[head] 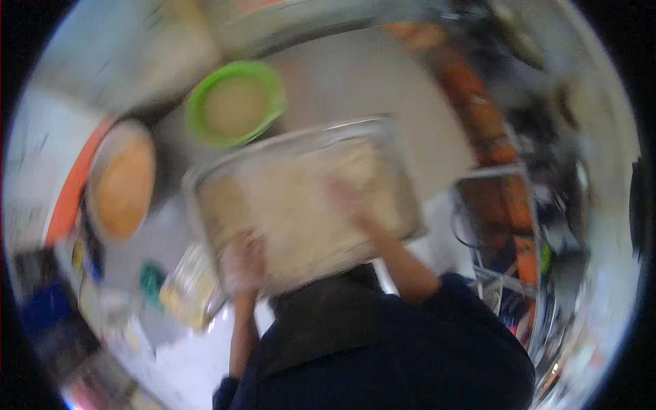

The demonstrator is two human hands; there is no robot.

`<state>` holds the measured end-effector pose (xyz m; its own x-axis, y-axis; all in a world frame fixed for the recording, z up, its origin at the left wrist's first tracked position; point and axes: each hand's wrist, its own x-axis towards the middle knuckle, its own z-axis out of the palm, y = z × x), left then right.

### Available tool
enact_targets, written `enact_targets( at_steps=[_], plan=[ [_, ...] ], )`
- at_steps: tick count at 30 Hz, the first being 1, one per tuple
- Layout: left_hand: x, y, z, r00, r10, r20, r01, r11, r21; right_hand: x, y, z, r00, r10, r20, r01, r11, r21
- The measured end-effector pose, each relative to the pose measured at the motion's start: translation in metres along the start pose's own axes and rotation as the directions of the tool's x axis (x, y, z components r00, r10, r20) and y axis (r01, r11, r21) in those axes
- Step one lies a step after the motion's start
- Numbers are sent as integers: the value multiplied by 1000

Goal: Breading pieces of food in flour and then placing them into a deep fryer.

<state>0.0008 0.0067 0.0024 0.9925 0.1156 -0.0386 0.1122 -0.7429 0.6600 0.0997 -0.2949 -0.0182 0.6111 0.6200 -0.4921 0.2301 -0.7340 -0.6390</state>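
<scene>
A large rectangular metal tray [417,205] lies before me, its inside largely covered by a pale, floury layer [297,205] that may be dough or flour. My left hand [245,261] is at the tray's near left corner, pale with powder; blur hides whether its fingers grip the rim. Over the right half of the pale layer is my right hand [348,200], blurred, apparently touching the surface. Whether it holds anything cannot be told.
Beyond the tray stands a green bowl [279,100] with beige contents. An oval container [148,138] of orange material is at the left. A clear plastic package [192,287] lies near the tray's left corner. A metal-framed rack [530,205] stands at right.
</scene>
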Motion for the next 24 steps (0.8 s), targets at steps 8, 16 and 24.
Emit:
enact_targets(
  at_steps=[8, 16, 24],
  plan=[
    [-44, -67, 33, 683, -687, 250, 723, 685, -94, 39, -38, -32, 892, 53, -449, -298, 816, -495],
    [-7, -17, 25, 997, 59, 53, -79, 844, 530, 122, -122, 91, 982, -191, -11, 155, 829, -538],
    [-14, -36, 22, 799, -287, 529, 106, 933, 345, 88, -64, 54, 982, -164, -90, 123, 930, -346]
  ],
)
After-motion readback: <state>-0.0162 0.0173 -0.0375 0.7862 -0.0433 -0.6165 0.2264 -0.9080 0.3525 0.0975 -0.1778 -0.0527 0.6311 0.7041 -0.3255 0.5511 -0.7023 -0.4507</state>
